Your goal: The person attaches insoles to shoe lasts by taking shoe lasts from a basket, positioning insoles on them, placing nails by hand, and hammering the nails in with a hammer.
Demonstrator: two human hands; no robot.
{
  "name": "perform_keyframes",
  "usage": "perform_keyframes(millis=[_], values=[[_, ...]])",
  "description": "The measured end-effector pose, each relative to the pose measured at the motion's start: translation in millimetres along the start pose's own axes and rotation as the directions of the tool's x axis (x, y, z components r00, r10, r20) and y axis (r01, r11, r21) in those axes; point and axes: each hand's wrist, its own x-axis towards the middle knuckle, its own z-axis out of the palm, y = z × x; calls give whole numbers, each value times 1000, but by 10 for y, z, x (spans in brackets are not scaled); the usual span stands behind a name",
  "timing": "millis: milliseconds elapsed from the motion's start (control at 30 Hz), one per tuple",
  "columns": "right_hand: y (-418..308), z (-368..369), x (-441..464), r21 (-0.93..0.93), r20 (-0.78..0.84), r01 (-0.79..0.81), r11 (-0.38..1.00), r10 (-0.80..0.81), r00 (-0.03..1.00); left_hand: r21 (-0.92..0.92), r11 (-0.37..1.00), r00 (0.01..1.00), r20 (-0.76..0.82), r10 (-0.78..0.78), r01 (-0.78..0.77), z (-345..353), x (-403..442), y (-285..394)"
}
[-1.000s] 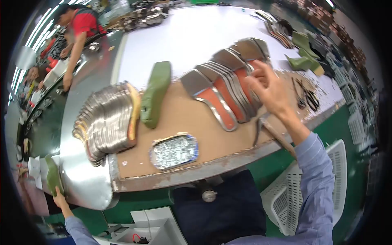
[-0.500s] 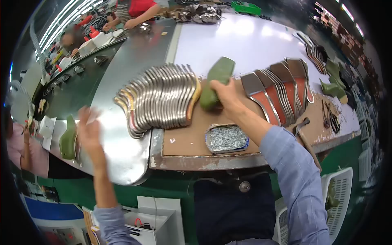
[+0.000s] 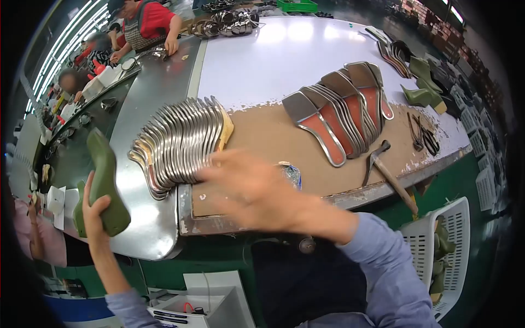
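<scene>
No text, label, brand, number or sign can be read.

The surface point(image 3: 295, 65) is white on the far side and brown on the near side. On it there are a row of silver pieces point(image 3: 178, 143), red-faced pieces point(image 3: 331, 130), a hammer point(image 3: 391, 180) and a half-hidden container point(image 3: 293, 176).
</scene>
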Motion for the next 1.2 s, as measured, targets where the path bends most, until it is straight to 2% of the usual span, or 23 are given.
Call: perform_keyframes(millis=[67, 133, 167, 233, 300, 333, 400, 433, 467, 500, 533, 567, 600, 633, 667, 733, 767, 867, 933, 1000, 1100, 1167, 1200], values=[[401, -476, -340, -234, 57, -203, 951, 222, 973, 272, 950, 986, -107, -129, 154, -513, 167, -266], [667, -755, -753, -679, -41, -288, 676, 357, 933, 440, 868, 971, -165, -174, 230, -1109, 297, -691], [813, -824, -948, -785, -125, -388, 484, 490, 863, 546, 813, 975, -190, -116, 203, -1401, 367, -882], [1052, -837, -1195, -815, -107, -349, 463, 471, 875, 655, 740, 984, -172, -52, 153, -1684, 518, -1112], [1190, -852, -1311, -841, -83, -308, 445, 457, 885, 986, 158, 923, -7, 385, -58, -1779, 594, -1172], [1229, -818, -1286, -786, -127, -408, 465, 524, 842, 985, 150, 923, 23, 385, -88, -1470, 573, -1019], [1184, -891, -1203, -504, -245, -675, 538, 661, 709, 574, 764, 888, -131, 441, -294, -83, 155, -552], [798, -1051, -945, -201, -176, -888, 413, 877, 448, 320, 901, 950, -16, 313, -291, 550, -143, -403], [955, -799, -1212, -35, -301, -755, 655, 714, 633, 47, 978, 970, 143, 195, -203, 1197, -490, -318], [414, -678, -1471, 709, 11, -577, 406, 811, 585, -283, 959, 921, 369, 126, -17, 2213, -937, -385], [78, -648, -1469, 749, 43, -535, 391, 777, 629, -500, 843, 865, 494, 87, 201, 2765, -1341, -356], [-290, -748, -1498, 752, 134, -549, 365, 731, 669, -509, 815, 836, 545, 56, 278, 3138, -1635, -133], [-675, -954, -1527, 772, 321, -631, 77, 810, 491, -511, 788, 810, 586, 27, 343, 3409, -1837, 67], [-631, -915, -1831, 527, -132, -591, 610, 746, 652, -607, 690, 713, 676, 186, 395, 3536, -1874, -30], [-821, -1374, -2008, 408, -88, -680, 609, 768, 635, -595, 710, 773, 624, 113, 377, 3722, -2067, 92], [-1070, -2168, -2534, 227, -335, -728, 646, 754, 565, -556, 579, 539, 812, 224, 596, 3672, -2042, -81], [-1239, -2634, -2794, 100, -405, -841, 532, 794, 454, -518, 607, 549, 821, 156, 602, 3608, -2074, -168], [-1119, -3682, -4349, 471, -625, -808, 353, 780, -24, -255, 870, 555, 831, -25, 422, 3335, -2124, -343], [-1082, -4086, -5374, 556, -752, -788, 266, 565, -340, -160, 800, 549, 802, -236, 578, 3140, -2281, -318], [-1041, -4195, -6295, 704, -651, -704, 96, 485, -585, -27, 897, 724, 601, -338, 440, 3051, -2459, -360], [-943, -4049, -7443, 680, -487, -691, -247, 551, -677, 71, 940, 831, 448, -328, 333, 2979, -2667, -423], [-966, -3725, -7773, 89, -672, -781, -618, 542, -505, 100, 937, 854, 388, -347, 335, 2905, -2778, -451], [-1002, -3585, -7757, 85, -663, -784, -615, 553, -505, 121, 934, 872, 334, -358, 337, 2881, -2830, -446]])
